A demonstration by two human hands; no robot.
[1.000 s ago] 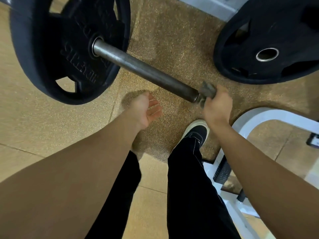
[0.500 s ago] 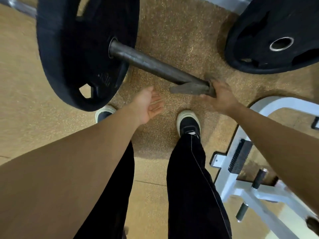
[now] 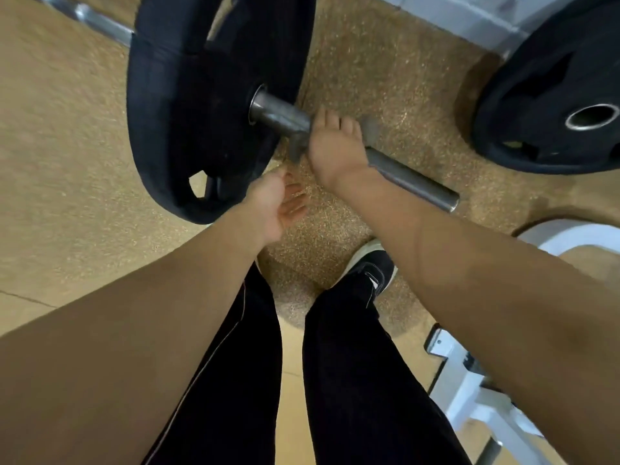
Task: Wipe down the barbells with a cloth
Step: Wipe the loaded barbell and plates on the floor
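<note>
Since earlier, right hand (image 3: 335,146) slid cloth (image 3: 369,130) up barbell sleeve (image 3: 409,177), apparently gripping both; sleeve runs ten-to-four; left hand (image 3: 278,204) hangs slack.

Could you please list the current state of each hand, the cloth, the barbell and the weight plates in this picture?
right hand: wrapped over the barbell sleeve, holding the cloth against it.
left hand: open, palm up, holding nothing.
cloth: grey, draped round the sleeve under the right hand.
barbell sleeve: bare steel, end free.
loaded plate: black, upright on the barbell.
loose plate: off the bar, lying on the floor or leaning; unclear.
</note>
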